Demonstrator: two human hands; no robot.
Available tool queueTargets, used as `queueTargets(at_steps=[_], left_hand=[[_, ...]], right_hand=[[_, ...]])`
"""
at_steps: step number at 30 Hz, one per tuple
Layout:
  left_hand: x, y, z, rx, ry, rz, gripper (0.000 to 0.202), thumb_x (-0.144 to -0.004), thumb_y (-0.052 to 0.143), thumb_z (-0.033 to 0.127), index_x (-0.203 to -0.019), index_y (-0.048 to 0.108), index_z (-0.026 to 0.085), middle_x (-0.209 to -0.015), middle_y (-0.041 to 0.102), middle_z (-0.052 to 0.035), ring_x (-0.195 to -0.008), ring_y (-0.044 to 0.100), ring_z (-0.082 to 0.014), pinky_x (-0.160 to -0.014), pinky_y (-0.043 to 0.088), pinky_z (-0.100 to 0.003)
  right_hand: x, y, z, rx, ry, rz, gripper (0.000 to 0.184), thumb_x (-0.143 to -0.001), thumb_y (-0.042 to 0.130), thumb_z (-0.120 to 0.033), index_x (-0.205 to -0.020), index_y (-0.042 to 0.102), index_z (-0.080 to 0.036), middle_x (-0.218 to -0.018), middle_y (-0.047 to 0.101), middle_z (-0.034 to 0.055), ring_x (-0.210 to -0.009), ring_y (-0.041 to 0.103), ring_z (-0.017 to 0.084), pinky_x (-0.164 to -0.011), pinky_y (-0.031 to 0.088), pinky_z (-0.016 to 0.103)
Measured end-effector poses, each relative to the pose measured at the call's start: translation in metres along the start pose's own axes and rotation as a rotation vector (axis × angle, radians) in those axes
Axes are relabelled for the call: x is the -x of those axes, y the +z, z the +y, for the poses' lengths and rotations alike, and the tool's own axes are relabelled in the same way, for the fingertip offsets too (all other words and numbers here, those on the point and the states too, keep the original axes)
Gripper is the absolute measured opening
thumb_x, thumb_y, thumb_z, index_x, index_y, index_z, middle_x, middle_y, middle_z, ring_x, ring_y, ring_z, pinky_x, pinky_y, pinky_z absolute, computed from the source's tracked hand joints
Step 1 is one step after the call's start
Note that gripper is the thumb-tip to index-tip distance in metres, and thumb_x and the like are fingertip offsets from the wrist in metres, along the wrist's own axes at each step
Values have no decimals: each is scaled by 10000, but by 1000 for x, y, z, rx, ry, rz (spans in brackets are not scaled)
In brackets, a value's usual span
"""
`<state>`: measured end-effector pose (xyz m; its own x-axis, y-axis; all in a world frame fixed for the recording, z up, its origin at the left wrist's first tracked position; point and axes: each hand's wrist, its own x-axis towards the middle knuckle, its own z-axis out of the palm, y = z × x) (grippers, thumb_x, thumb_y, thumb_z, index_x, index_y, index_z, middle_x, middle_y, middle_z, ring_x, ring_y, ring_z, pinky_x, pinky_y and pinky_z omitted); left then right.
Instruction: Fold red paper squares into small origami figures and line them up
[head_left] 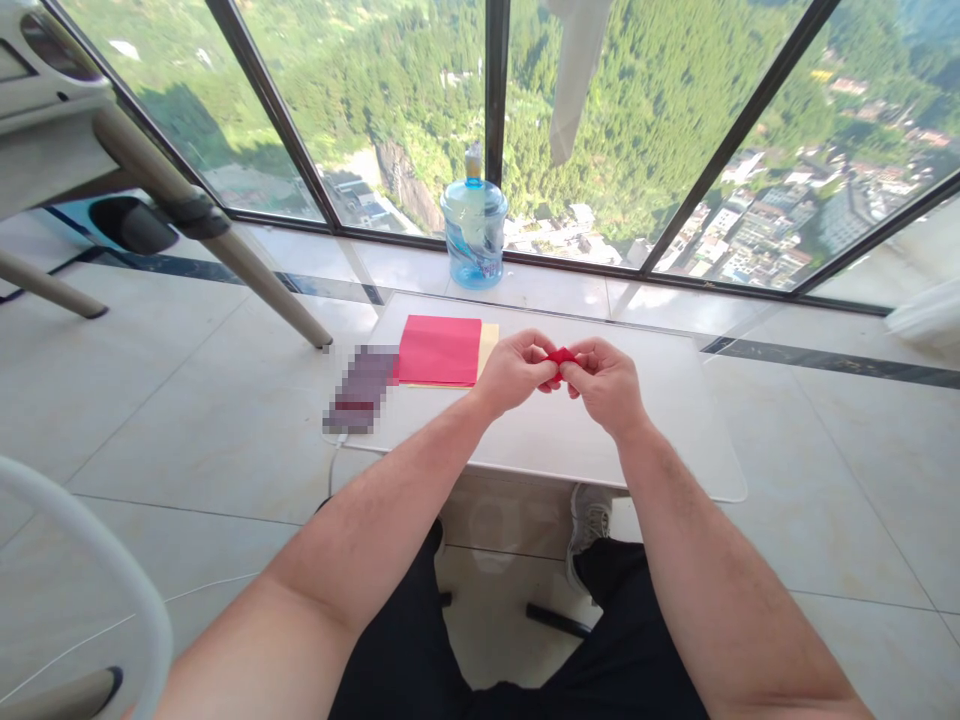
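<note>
A small piece of folded red paper [562, 357] is pinched between both hands above the low white table [660, 420]. My left hand [517, 370] grips its left side with thumb and fingertips. On the right side my right hand [604, 378] holds it the same way, thumbs nearly meeting. The fingers cover most of the paper, so its full shape is hidden. Left of my hands lies a stack of red paper sheets [440, 350], with a yellow sheet [489, 343] showing from under its right edge.
A blurred-out phone-like object [361, 390] with a cable lies at the table's left end. Behind the table a large blue water bottle [475, 235] stands by the window. A chair leg [262, 285] rises at the left, and a curved white bar [97, 540] is nearer me.
</note>
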<state>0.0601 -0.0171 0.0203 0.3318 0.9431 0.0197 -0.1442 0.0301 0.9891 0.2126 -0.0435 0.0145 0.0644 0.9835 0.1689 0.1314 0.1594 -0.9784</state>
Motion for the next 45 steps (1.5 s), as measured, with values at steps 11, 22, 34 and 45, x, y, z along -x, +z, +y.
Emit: queueTargets(at_steps=[11,22,34,45], left_hand=[[2,5,-2,224,-125,59,196,-617,727,165,-752,586,167,-583,666,9,-547,671,-140,-538,536,-230],[5,1,4,309,-179,22,157,-641,719,132,-781,647,136,-670,737,-68,-649,741,-202,-606,600,-272],[7,0,9,300,-260,21,144,-664,735,150,-737,616,115,-677,730,-96,-661,745,-219,-649,607,-310],[5,-1,5,113,-132,37,316,-668,807,152,-930,632,130,-607,680,-6,-578,690,-168,-608,582,-299]], right_hand=[[-1,-1,2,-136,-42,3,106,-699,794,-258,-754,711,-219,-620,660,-32,-499,538,101,-476,438,257],[-1,-8,-3,-229,-42,-50,61,-719,773,-199,-766,759,-235,-630,695,-13,-520,560,118,-500,448,278],[0,-13,-1,-244,70,-90,102,-697,673,-194,-698,773,-213,-616,682,11,-571,590,148,-536,476,301],[0,-7,2,-142,34,-96,259,-685,832,-284,-868,670,-198,-627,664,-35,-546,595,123,-526,481,268]])
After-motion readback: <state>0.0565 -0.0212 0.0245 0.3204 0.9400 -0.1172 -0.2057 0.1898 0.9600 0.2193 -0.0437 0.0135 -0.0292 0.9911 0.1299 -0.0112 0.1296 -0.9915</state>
